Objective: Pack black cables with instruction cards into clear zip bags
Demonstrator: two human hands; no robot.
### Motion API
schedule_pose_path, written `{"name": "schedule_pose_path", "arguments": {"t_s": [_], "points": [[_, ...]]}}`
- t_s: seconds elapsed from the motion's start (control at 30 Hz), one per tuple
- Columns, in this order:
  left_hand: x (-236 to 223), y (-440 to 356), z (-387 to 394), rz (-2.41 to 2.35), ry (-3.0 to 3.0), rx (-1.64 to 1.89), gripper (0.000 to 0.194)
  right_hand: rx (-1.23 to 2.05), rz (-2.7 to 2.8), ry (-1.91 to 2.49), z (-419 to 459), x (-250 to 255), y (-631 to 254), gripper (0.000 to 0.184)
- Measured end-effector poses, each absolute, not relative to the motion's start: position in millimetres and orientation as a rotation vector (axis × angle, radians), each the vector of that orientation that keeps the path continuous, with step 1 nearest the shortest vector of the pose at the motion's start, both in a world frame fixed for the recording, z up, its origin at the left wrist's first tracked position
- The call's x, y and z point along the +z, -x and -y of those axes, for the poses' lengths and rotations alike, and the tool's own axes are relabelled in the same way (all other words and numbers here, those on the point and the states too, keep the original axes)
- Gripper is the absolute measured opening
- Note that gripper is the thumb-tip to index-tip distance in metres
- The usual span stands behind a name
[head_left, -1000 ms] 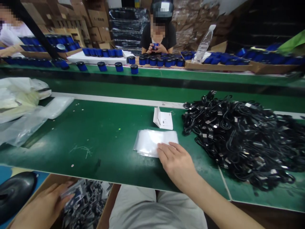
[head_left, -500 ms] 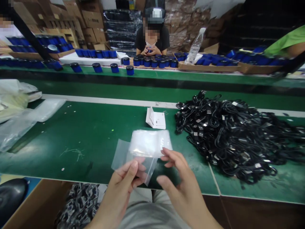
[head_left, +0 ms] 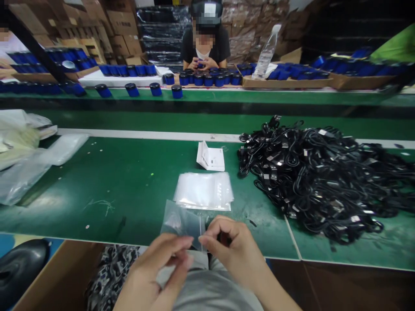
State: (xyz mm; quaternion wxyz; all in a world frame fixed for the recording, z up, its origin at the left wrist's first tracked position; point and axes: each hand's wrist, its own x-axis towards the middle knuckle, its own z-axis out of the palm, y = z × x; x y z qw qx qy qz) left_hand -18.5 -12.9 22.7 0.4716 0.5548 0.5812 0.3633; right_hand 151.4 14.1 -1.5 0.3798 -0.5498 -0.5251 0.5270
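A clear zip bag [head_left: 181, 221] is held up at the front edge of the bench. My right hand [head_left: 235, 248] pinches its zip-edge side between thumb and forefinger. In front of the bag's lower part is my left hand [head_left: 158, 263], its thumb and forefinger apart and the fingertips close to the bag; whether they touch it is hard to see. Just beyond both hands lies a stack of clear zip bags [head_left: 202, 191] on the green bench. Behind that stack stands a folded white paper leaflet [head_left: 212, 159], partly opened.
To the right spreads a heap of black cables [head_left: 311, 181]. Plastic bags [head_left: 29, 160] lie at the left. A carton [head_left: 61, 268] of small packed items sits below the bench edge. Across the bench, a co-worker [head_left: 205, 47] handles a blue item behind rows of blue jar-like items [head_left: 207, 80].
My left hand left the carton and met the right at the bench edge, a single bag in its fingers. The right hand moved off the stack and now pinches that bag.
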Motion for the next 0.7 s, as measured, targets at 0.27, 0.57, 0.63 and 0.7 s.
{"name": "schedule_pose_path", "arguments": {"t_s": [0.27, 0.57, 0.63, 0.7], "points": [[19, 7, -2, -1.492, -1.271, 0.783, 0.013, 1.497, 1.299, 1.302, -10, 0, -140, 0.024], [22, 8, -4, -1.449, -1.296, 0.665, 0.021, 1.530, 1.345, 1.331, -9, -2, -145, 0.022], [22, 8, -5, -1.446, -1.288, 0.649, 0.022, 1.522, 1.352, 1.343, -9, -3, -146, 0.021], [21, 10, -5, -1.444, -1.297, 0.630, 0.023, 1.499, 1.377, 1.343, -9, -3, -145, 0.019]]}}
